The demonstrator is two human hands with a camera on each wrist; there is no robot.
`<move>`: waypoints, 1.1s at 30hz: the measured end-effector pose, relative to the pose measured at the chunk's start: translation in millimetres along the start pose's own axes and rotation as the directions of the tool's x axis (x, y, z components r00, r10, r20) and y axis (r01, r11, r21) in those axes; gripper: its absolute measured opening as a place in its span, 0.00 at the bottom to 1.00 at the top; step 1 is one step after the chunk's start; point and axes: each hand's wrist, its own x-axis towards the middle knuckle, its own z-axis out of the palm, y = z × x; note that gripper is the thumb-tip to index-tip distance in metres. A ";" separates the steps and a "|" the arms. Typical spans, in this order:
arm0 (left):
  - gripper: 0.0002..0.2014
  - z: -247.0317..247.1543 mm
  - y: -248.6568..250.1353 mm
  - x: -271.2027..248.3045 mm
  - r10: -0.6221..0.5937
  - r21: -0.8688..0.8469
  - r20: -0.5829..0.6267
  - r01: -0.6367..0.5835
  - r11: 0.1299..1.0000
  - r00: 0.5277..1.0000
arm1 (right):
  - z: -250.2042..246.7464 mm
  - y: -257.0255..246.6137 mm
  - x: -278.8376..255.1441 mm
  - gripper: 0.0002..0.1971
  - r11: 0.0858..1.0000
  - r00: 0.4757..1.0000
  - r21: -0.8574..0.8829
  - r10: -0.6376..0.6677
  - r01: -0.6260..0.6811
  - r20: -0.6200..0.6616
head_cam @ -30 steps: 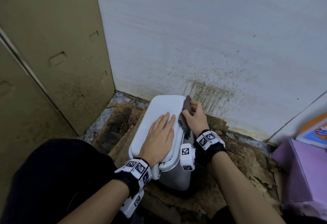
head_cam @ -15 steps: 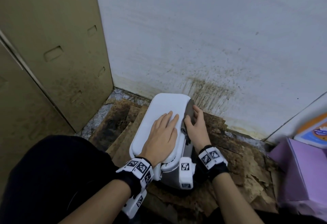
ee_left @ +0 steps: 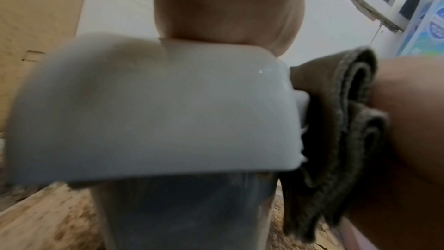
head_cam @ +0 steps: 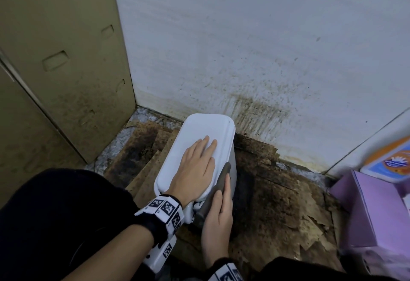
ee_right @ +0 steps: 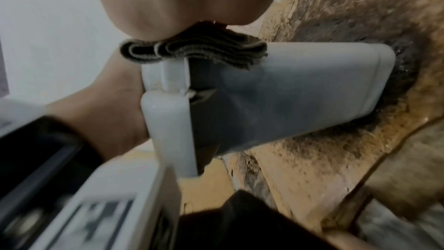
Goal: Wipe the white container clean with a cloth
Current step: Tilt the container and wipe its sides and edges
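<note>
A white container [head_cam: 204, 127] with its lid shut stands on the stained floor, close to the wall. My left hand [head_cam: 196, 165] lies flat on the lid, fingers straight, pressing down. My right hand [head_cam: 221, 205] presses a folded dark grey cloth [head_cam: 219, 180] against the container's right side, just under the near end of the lid's rim, fingers straight along it. The left wrist view has the lid's edge [ee_left: 156, 111] with the folded cloth [ee_left: 336, 130] squeezed beside it. In the right wrist view the cloth [ee_right: 197, 48] sits between my palm and the container's side wall [ee_right: 288, 92].
A stained white wall [head_cam: 255, 58] rises right behind the container, and a beige cabinet door [head_cam: 62, 58] stands at the left. Torn, mouldy floor covering [head_cam: 284, 203] lies around it. A purple box [head_cam: 377, 214] and an orange and blue package [head_cam: 395, 160] sit at the right. My dark-clothed knee [head_cam: 55, 214] is at lower left.
My right hand has slid the cloth along the container's right side from the far end toward me. The left hand has stayed flat on the lid.
</note>
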 end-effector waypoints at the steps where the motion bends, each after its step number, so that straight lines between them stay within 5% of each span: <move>1: 0.26 -0.3 0.3 0.3 -0.003 0.001 -0.001 0.003 1.000 1.000 | -1.5 -0.5 3.2 0.27 1.000 1.000 0.007 0.004 -0.003 -0.001; 8: 0.27 0.0 4.0 0.4 -0.009 0.026 0.008 0.009 1.000 1.000 | -26.2 -11.0 58.2 0.23 0.999 0.992 0.022 -0.045 0.043 0.122; 18: 0.26 -3.8 7.2 0.1 -0.033 0.008 0.011 0.033 0.999 0.999 | -44.9 -57.3 150.4 0.29 0.922 0.915 -0.353 -0.005 0.161 0.404; 25: 0.26 -0.5 10.2 0.3 -0.017 0.005 0.008 0.017 1.000 1.000 | -36.8 -63.5 161.3 0.29 0.955 0.932 -0.264 -0.035 0.138 0.361; 33: 0.27 2.6 15.8 0.0 -0.005 0.039 0.007 0.004 0.999 1.000 | -46.4 -44.1 161.7 0.27 0.900 0.927 -0.337 -0.157 0.277 0.341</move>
